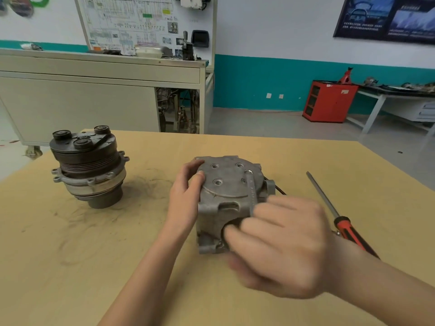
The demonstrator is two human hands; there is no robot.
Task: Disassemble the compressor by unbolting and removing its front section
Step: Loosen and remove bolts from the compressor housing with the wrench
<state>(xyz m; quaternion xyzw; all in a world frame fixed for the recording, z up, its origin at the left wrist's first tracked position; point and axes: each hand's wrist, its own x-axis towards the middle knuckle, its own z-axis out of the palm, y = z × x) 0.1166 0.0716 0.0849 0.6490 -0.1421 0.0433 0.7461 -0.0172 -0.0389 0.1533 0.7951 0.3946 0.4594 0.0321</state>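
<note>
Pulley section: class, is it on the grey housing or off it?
Off. The pulley section stands alone on the table, apart from the housing that the left hand grips.

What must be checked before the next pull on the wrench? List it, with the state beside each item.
1. The wrench head is seated at the top right rim of the compressor body: cannot tell, since the seating depth is hidden.
2. The right hand has its grip round the wrench's lower end: ok, though blurred.
3. The left hand holds the compressor body by its top edge: ok.
4. The body stands on the table: ok.
5. The screwdriver is clear of the swing: cannot tell, because the right forearm crosses its handle.
6. The pulley section stands apart at the far left: ok.
</note>
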